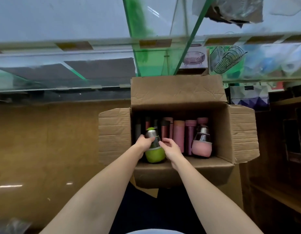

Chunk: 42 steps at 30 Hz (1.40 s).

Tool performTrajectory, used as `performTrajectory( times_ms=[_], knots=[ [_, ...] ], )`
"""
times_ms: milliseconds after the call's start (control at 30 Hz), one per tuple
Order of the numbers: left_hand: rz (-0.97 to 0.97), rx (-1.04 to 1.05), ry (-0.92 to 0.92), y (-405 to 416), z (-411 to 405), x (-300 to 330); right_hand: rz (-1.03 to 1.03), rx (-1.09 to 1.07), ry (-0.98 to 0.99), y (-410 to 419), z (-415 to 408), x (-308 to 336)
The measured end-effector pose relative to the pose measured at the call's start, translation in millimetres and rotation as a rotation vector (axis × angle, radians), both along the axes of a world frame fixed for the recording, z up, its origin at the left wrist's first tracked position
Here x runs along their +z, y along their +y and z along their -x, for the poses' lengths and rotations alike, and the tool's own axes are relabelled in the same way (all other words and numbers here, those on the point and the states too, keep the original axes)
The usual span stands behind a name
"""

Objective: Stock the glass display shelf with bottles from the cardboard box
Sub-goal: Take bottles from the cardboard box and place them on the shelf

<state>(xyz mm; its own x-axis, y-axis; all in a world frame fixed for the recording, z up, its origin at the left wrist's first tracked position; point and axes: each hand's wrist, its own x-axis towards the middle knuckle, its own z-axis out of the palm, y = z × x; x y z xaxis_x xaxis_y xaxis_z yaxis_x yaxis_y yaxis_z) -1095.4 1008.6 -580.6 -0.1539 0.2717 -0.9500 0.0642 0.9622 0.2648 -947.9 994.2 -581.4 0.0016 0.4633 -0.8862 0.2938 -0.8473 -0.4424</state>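
Green-based and pear-shaped, the bottle (154, 146) stands at the 7 o'clock corner of the open cardboard box (239, 132), in front of a row of slim pink and dark tumblers (178, 132). Your left hand (144, 143) grips its metal upper section, fingers curled around the neck. Your right hand (170, 147) sits at the bottle's 3 o'clock side with fingers spread and relaxed; whether it touches the bottle cannot be told. A matching pink bottle (201, 142) stands at 4 o'clock in the box. Expect a rigid, smooth body, probably bottom-heavy and slippery on the polished metal. Take hold at the waist band, supporting the wide base. The glass display shelf (62, 51) lies at 11 o'clock, above.
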Motion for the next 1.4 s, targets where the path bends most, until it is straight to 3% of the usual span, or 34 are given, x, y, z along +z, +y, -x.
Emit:
performTrajectory(
  times_ms=[300,500,867,1033,1400],
  knots=[
    [-0.031,-0.098,0.142,12.5,-3.9,3.7,0.026,-0.006,0.017,6.1,4.4,9.7],
    [-0.18,-0.028,0.016,20.4,10.3,43.9,-0.079,-0.099,0.015,15.2,11.0,45.9],
    [-0.531,-0.256,-0.017,57.3,62.6,169.0,-0.368,-0.2,0.17,33.4,55.3,143.9],
    [-0.647,-0.214,-0.119,69.2,79.3,219.6,-0.493,-0.283,0.183,46.3,73.8,190.8],
    [-0.857,-0.145,-0.15,63.4,86.7,320.3,-0.719,-0.251,0.191,54.8,82.6,283.5]
  ],
)
